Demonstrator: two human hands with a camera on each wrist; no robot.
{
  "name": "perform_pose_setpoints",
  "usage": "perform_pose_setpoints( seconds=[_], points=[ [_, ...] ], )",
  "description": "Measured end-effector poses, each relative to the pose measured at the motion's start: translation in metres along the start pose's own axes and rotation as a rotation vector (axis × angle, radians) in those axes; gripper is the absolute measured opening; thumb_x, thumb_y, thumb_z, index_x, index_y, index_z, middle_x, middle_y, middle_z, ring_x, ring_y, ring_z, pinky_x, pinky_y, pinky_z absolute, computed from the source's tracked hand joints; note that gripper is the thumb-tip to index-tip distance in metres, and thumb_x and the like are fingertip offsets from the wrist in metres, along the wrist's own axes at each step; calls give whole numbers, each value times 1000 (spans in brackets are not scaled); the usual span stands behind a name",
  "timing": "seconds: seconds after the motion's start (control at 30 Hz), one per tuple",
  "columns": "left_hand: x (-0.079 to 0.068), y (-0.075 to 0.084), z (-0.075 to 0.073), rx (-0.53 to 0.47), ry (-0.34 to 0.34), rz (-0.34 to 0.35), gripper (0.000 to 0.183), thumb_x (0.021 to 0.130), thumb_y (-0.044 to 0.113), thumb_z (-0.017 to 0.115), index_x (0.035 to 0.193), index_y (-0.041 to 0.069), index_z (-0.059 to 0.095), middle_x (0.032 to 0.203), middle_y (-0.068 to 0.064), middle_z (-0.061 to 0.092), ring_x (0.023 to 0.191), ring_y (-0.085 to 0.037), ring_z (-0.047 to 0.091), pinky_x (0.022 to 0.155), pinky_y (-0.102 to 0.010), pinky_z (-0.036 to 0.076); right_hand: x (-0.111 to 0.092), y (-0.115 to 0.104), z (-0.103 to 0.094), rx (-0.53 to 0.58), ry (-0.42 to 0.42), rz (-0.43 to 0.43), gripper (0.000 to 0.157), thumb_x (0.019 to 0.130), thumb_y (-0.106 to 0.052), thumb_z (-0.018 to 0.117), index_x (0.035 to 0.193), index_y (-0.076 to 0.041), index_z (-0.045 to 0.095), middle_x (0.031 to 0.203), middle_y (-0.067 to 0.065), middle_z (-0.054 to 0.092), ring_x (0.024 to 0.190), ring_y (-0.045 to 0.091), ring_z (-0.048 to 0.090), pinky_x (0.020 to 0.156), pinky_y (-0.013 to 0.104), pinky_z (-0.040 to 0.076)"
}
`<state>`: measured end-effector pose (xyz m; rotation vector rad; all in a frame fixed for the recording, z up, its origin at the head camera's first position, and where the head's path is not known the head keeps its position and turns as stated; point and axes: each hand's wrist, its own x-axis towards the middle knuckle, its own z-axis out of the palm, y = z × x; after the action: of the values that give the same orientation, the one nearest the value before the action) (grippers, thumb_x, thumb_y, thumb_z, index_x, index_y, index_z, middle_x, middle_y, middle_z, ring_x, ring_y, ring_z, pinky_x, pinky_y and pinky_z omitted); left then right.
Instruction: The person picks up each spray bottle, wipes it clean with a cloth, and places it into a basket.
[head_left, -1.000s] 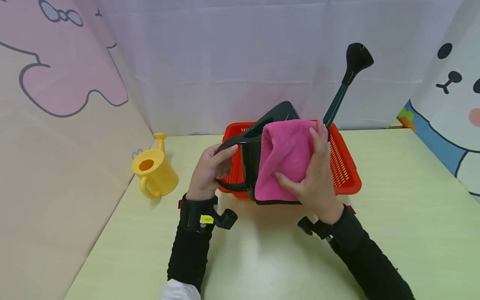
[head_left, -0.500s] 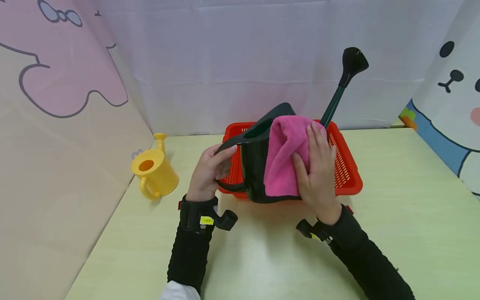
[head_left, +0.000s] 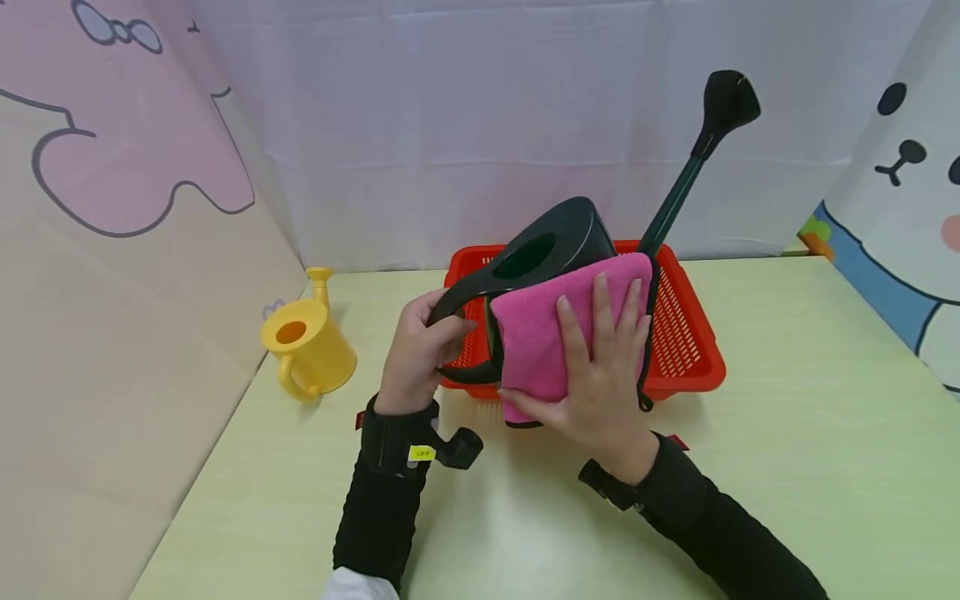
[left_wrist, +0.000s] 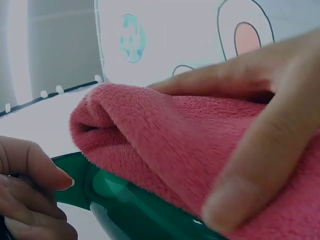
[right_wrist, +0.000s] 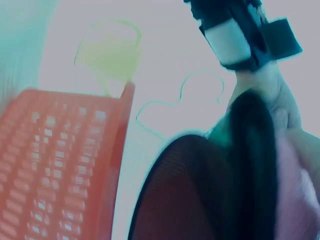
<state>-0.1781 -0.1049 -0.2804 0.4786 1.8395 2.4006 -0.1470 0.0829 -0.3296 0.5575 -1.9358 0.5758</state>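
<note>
A dark green watering can is held up in front of the red basket, its long spout slanting up to the right. My left hand grips the can's handle. Over the can's near side lies a folded pink cloth with black edging. My right hand presses flat on this cloth, fingers straight and spread, thumb out to the left. In the left wrist view the cloth hides much of the green can, and fingers of my left hand show at the lower left.
Behind the can stands a red perforated basket on the pale table. A small yellow watering can sits at the left. A white curtain hangs along the table's back, and printed cartoon walls flank both sides.
My right hand has slid the cloth down and left across the can's side, its fingers spreading. The can has tilted, showing more of its top, and the spout's end has risen.
</note>
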Motion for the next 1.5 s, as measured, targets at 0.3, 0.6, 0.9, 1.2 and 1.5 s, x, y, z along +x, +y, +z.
perform_pose_setpoints(
  seconds=[0.3, 0.6, 0.9, 1.2, 1.5],
  points=[
    [-1, -1, -2, 6, 20, 37, 6, 78, 3, 50, 81, 7, 53, 53, 1, 39, 46, -15, 30, 43, -23, 28, -5, -1, 1, 72, -29, -73, 86, 77, -54, 52, 143, -11, 17, 152, 6, 7, 131, 43, 6, 96, 72, 8],
    [-1, 0, -6, 9, 1, 42, 12, 79, 2, 52, 78, 12, 58, 52, 1, 38, 44, -17, 29, 42, -24, 25, 9, 19, -9, 333, 97, 109, 72, 70, -22, 64, 133, -2, 36, 142, 20, 30, 128, 35, 26, 100, 48, 33],
    [-1, -2, -6, 48, 5, 18, 9, 76, 0, 50, 77, 9, 53, 52, 1, 39, 44, -18, 31, 44, -23, 28, 13, 32, -16, 442, 97, 263, 73, 62, 3, 58, 130, 3, 36, 128, 21, 45, 114, 22, 41, 89, 25, 42],
    [-2, -1, -7, 38, 26, 13, 9, 77, 1, 49, 77, 9, 53, 54, 2, 40, 46, -16, 30, 43, -22, 27, -3, 7, 2, 147, 57, -94, 56, 84, -38, 50, 134, -16, 38, 144, 14, 30, 127, 43, 25, 94, 64, 30],
    [0, -3, -5, 31, 38, 14, 8, 77, 2, 47, 77, 8, 52, 54, 2, 41, 44, -12, 30, 40, -20, 27, -17, -20, 6, -219, -311, -418, 86, 68, -30, 71, 141, -21, 26, 138, 15, 36, 128, 44, 23, 98, 62, 25]
  ],
)
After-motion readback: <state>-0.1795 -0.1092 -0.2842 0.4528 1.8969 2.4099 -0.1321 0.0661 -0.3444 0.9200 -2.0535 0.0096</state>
